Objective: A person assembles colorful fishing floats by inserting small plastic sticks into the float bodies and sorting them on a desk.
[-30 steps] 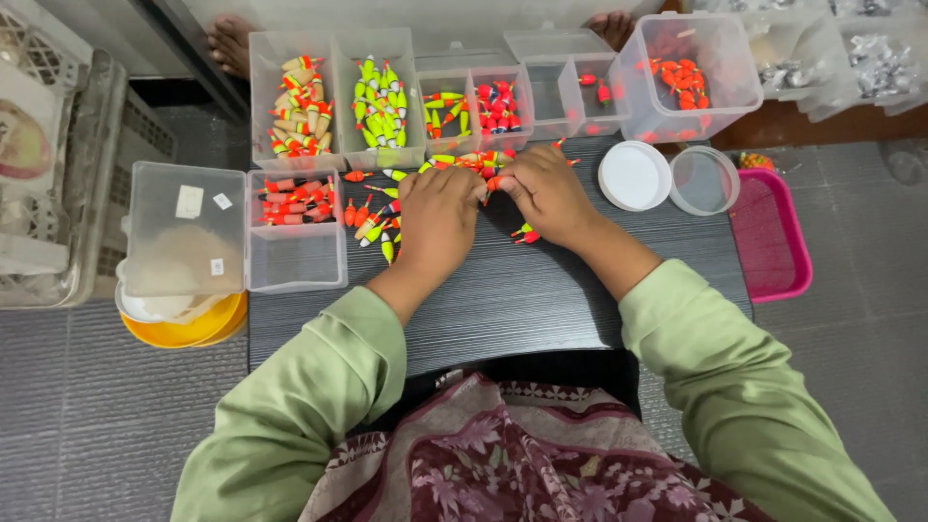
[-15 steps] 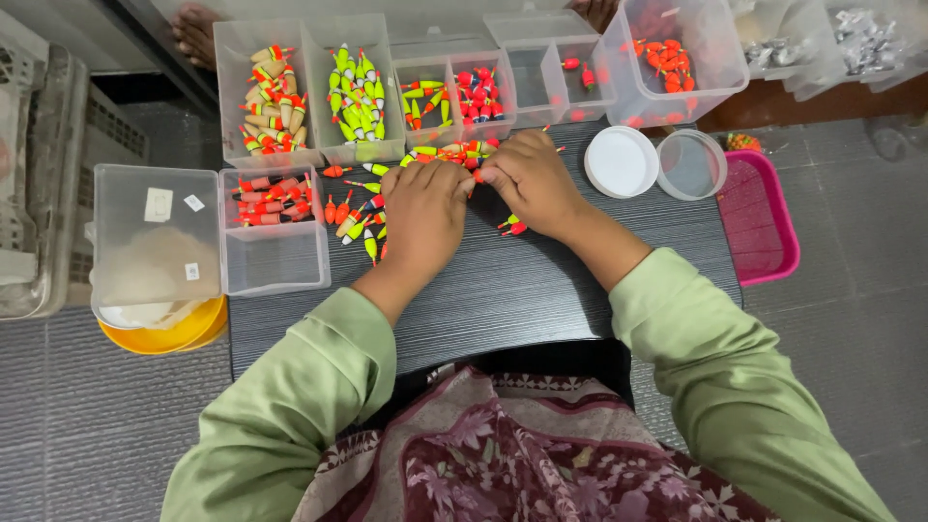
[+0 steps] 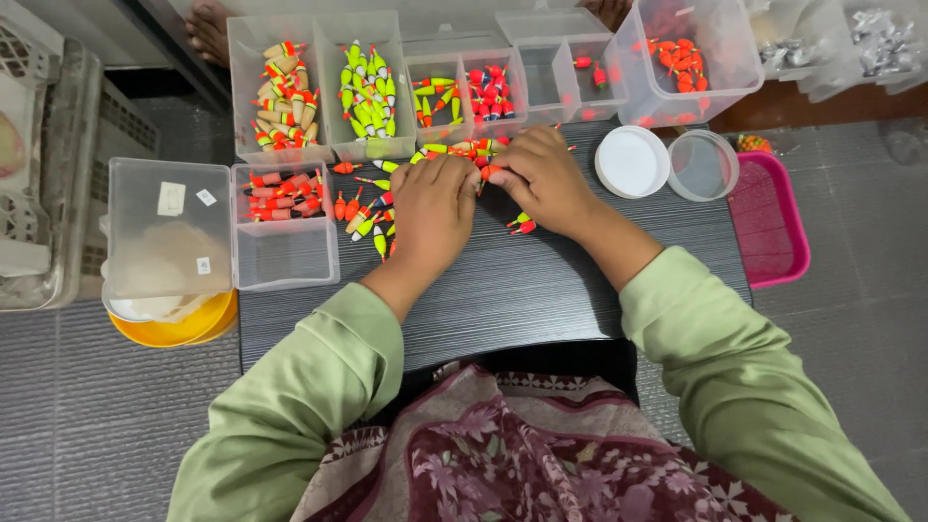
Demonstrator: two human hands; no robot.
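My left hand (image 3: pixel 433 211) and my right hand (image 3: pixel 547 176) rest close together on a small dark table (image 3: pixel 541 290), fingertips meeting over a pile of small fishing floats (image 3: pixel 454 149) in red, orange, yellow and green. Both hands pinch at floats in the pile; what each one holds is hidden by the fingers. More loose floats (image 3: pixel 365 211) lie left of my left hand, and two (image 3: pixel 522 224) lie under my right wrist. Clear sorting boxes stand along the far edge: tan-and-orange floats (image 3: pixel 282 89), yellow-green floats (image 3: pixel 369 89), mixed and red floats (image 3: pixel 474 95).
A clear box (image 3: pixel 285 227) with red floats and its lid (image 3: pixel 169 227) sit at the left over a yellow bowl (image 3: pixel 179 324). A white lid (image 3: pixel 630 160), a clear round tub (image 3: pixel 703 164), a pink tray (image 3: pixel 768 217) and a large clear bin (image 3: pixel 688 58) stand at the right.
The view has shifted slightly, so everything sits a bit lower and rightward. My hands stay together over the pile, fingers working in small motions.
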